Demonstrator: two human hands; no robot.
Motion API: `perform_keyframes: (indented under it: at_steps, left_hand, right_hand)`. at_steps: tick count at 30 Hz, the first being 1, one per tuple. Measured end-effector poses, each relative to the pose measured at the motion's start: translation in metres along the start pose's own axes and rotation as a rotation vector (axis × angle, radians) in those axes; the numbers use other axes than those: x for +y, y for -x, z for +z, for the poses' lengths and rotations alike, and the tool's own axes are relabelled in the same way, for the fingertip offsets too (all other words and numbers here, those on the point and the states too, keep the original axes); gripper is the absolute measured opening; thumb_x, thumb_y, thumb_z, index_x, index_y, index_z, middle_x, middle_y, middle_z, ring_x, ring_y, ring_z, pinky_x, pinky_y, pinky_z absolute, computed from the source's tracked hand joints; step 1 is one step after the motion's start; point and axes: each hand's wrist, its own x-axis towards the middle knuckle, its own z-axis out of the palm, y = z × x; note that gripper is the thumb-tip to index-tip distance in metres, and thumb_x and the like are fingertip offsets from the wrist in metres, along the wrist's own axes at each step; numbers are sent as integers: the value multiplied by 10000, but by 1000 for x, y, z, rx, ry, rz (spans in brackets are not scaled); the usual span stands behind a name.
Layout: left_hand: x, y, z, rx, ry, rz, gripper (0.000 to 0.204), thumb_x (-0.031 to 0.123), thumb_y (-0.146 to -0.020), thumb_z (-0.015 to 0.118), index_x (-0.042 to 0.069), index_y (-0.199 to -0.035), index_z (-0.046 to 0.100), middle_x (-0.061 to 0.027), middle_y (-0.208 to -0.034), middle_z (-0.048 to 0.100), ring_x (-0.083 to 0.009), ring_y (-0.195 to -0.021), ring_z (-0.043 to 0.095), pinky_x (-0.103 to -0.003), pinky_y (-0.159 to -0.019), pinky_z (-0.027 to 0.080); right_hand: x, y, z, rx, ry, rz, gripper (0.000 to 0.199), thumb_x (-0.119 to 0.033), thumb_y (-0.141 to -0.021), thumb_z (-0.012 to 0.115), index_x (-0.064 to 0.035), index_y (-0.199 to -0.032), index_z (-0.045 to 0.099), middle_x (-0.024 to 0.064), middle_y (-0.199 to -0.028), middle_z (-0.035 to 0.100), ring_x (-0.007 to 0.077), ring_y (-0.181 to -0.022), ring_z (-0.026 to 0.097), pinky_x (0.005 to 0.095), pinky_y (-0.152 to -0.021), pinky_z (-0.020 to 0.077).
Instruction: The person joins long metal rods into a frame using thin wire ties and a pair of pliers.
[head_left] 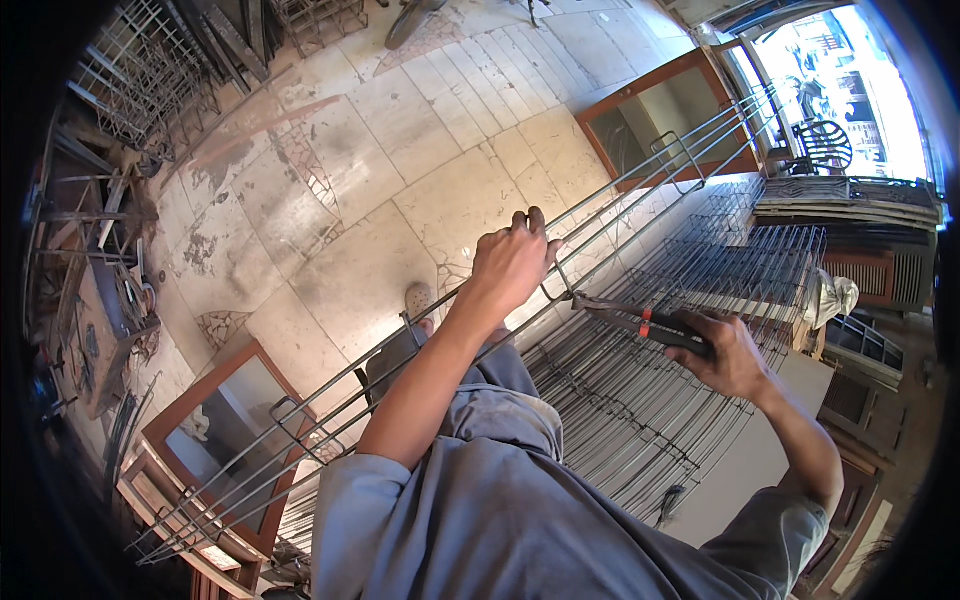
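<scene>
A long cage of thin steel rods (pixel 625 200) runs diagonally before me, with bent wire stirrups (pixel 677 148) around it at intervals. On its far rod, near the middle, my left hand (pixel 510 262) is closed with the fingers wrapped over the bar. My right hand (pixel 722 352) grips the dark handles of a pair of pincers (pixel 625 316) marked with orange-red bands. The jaws of this tool meet the near rod at the corner of a stirrup (pixel 556 285), just right of my left hand. Whether the jaws hold tie wire there is too small to tell.
A large stack of rod cages (pixel 620 400) lies close on my right. Brown-framed glass panels (pixel 655 115) stand under the cage's far end and at lower left (pixel 235 435). More wire frames (pixel 150 75) and a cluttered bench (pixel 95 330) line the left side of the tiled floor (pixel 370 190).
</scene>
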Motion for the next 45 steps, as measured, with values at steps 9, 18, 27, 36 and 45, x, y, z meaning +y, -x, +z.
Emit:
perform_keyframes:
  at_steps: [9,18,27,36,45]
  left_hand:
    - [36,58,-4,226,82,207,333,236,-963,608,-18,-1177,573,-240,-978,634,-367,-915,658,-467,-777,554]
    - [21,47,56,-103,652,-108,411,305,-1049,459,-37,-867,598,-268,-731,610,-459,-737,607,-506,-695,483]
    - [40,39,36,-185,520,-262,602,479,-1046,427,-34,-822,649,-109,-591,602,-204,-559,601,-371,-587,472]
    - [44,42,44,-134,559,-292,576,448,-1045,434,-12,-759,629,-98,-548,588,-207,-522,602,-372,-553,471]
    - [39,42,49,-120,565,-250,582,447,-1053,414,-16,-781,638,-103,-547,597,-211,-514,615,-370,-550,476]
  right_hand:
    - [57,10,49,108,-100,-46,568,-288,-810,803,-2,-1258,605,217,-1062,692,384,-915,708,424,-779,587]
    - [89,5,74,165,-181,-124,598,-302,-795,813,6,-1263,605,227,-1169,669,407,-999,683,450,-851,578]
    - [115,0,86,145,-293,-137,603,-312,-789,819,23,-1248,617,226,-1139,679,397,-961,692,435,-821,580]
    - [133,-10,99,131,-360,-189,595,-300,-793,814,37,-1243,619,217,-1093,689,374,-948,701,431,-815,583]
    - [124,-7,92,148,-316,-206,581,-292,-797,802,17,-1252,616,211,-1109,687,386,-950,693,446,-828,575]
